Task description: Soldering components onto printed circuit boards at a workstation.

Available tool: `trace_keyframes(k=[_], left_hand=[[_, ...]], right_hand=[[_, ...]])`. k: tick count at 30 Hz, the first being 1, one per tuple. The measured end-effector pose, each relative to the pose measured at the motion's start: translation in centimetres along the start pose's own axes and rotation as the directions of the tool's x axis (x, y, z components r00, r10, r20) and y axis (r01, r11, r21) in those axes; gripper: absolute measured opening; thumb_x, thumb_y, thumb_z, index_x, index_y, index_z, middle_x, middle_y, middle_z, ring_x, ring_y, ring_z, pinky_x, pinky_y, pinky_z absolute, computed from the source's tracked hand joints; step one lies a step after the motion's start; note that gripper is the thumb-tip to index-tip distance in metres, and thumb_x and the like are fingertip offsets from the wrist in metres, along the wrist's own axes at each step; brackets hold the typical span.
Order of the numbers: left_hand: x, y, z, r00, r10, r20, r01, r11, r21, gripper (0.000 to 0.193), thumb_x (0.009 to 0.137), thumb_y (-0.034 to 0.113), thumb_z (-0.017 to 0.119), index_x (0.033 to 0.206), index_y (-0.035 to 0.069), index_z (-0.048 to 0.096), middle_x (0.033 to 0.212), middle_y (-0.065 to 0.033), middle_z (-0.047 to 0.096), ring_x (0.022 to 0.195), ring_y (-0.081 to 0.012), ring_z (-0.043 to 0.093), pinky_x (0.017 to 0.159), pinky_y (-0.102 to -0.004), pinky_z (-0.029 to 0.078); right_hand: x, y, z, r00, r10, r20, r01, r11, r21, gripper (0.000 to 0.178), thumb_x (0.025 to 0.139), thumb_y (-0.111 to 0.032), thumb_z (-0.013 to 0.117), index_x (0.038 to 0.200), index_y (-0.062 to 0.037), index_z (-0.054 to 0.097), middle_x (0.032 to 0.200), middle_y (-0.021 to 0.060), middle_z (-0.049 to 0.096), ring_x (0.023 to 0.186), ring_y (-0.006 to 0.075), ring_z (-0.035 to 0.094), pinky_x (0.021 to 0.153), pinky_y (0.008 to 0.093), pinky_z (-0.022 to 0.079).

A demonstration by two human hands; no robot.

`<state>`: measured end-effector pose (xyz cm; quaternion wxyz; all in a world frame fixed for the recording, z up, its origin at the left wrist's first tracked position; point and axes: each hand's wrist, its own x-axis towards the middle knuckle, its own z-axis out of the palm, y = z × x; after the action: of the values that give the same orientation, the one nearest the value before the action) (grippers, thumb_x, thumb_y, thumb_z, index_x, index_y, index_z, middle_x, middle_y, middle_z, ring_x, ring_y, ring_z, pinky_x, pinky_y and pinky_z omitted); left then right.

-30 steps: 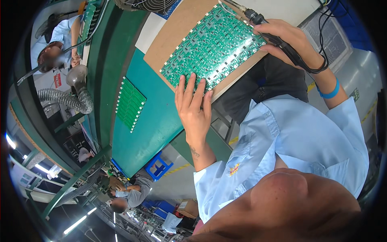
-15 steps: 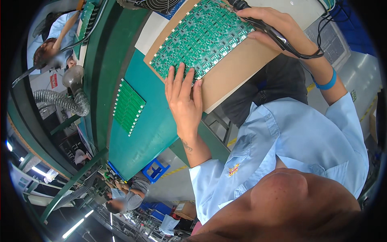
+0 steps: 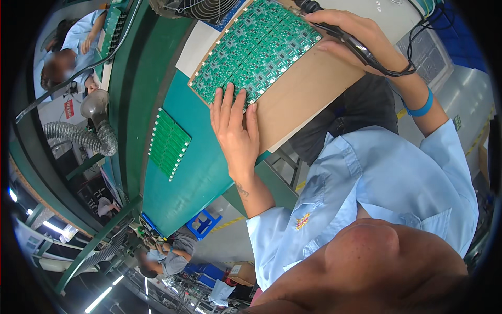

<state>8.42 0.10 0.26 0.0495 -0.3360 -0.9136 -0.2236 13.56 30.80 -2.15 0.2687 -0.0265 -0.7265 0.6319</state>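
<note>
A large green circuit board panel [image 3: 251, 47], dense with small components, lies on a brown cardboard sheet [image 3: 308, 89] at the upper middle. My left hand [image 3: 234, 123] rests with its fingers stretched and slightly apart on the panel's lower left edge. In my right hand [image 3: 361, 39], at the panel's right edge, is a black pen-shaped soldering iron [image 3: 349, 43] with a cord, gripped between thumb and fingers. Its tip end is out of view at the top. A second green board panel [image 3: 170, 144] lies on the green mat [image 3: 204, 172] to the left.
A round fan [image 3: 209, 7] stands at the top edge. Black cables [image 3: 426, 26] hang at the right. A ribbed fume hose [image 3: 78, 133] and a green frame are at the left. Co-workers sit at the upper left and lower left. A blue crate [image 3: 204, 224] sits below the bench.
The large panel and my left hand have shifted slightly left. The panel's right edge has come away from my right thumb. My right hand still grips the soldering iron in nearly the same place.
</note>
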Motion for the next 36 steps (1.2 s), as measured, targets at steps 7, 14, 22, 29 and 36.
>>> trace_keyframes(k=[7, 14, 22, 29, 36], left_hand=[[0.6, 0.6, -0.5, 0.999, 0.037, 0.011, -0.037, 0.999, 0.012, 0.036, 0.096, 0.016, 0.075, 0.13, 0.005, 0.073, 0.147, -0.0115, 0.066, 0.145, -0.0363, 0.052, 0.124, -0.0541, 0.035], [6.8, 5.3, 0.0, 0.943, 0.292, 0.158, -0.286, 0.957, -0.058, 0.043, 0.094, 0.022, 0.078, 0.133, 0.006, 0.071, 0.144, -0.0111, 0.067, 0.143, -0.0367, 0.055, 0.123, -0.0547, 0.035], [10.9, 7.4, 4.6, 0.906, 0.407, 0.118, -0.402, 0.913, -0.069, 0.033, 0.09, 0.022, 0.079, 0.119, 0.008, 0.079, 0.136, -0.0095, 0.072, 0.137, -0.0358, 0.059, 0.121, -0.0535, 0.038], [11.0, 7.2, 6.1, 0.924, 0.378, 0.059, -0.363, 0.915, -0.178, 0.024, 0.088, 0.018, 0.08, 0.109, 0.009, 0.082, 0.134, -0.0087, 0.072, 0.135, -0.0335, 0.06, 0.118, -0.0521, 0.041], [10.9, 7.3, 6.3, 0.927, 0.372, 0.041, -0.359, 0.916, -0.18, 0.023, 0.085, 0.016, 0.081, 0.108, 0.009, 0.083, 0.133, -0.0076, 0.072, 0.134, -0.0317, 0.061, 0.116, -0.0501, 0.042]], right_hand=[[-4.7, -0.4, -2.4, 0.973, 0.13, -0.191, -0.082, 0.967, 0.242, 0.044, 0.091, -0.006, 0.076, 0.135, -0.0025, 0.067, 0.119, 0.012, 0.073, 0.1, 0.0255, 0.07, 0.097, 0.0336, 0.055], [-8.1, 0.3, -4.0, 0.883, 0.301, -0.36, -0.108, 0.877, 0.468, 0.042, 0.092, -0.005, 0.074, 0.134, -0.001, 0.067, 0.115, 0.0133, 0.073, 0.097, 0.0256, 0.07, 0.097, 0.0332, 0.054], [-5.9, -6.2, -8.8, 0.982, -0.076, 0.174, 0.131, 0.935, -0.33, 0.041, 0.082, -0.003, 0.077, 0.123, -0.0015, 0.072, 0.101, 0.0113, 0.072, 0.085, 0.0253, 0.063, 0.097, 0.0385, 0.052], [-5.8, -7.1, -9.1, 0.967, -0.071, 0.246, 0.16, 0.917, -0.366, 0.044, 0.071, 0.001, 0.074, 0.114, -0.0028, 0.076, 0.088, 0.0092, 0.071, 0.075, 0.0253, 0.054, 0.095, 0.0402, 0.049], [-5.5, -6.8, -9.0, 0.96, -0.037, 0.277, 0.136, 0.929, -0.344, 0.044, 0.07, 0.002, 0.074, 0.114, -0.0024, 0.076, 0.087, 0.0077, 0.071, 0.076, 0.0267, 0.056, 0.1, 0.0425, 0.048]])
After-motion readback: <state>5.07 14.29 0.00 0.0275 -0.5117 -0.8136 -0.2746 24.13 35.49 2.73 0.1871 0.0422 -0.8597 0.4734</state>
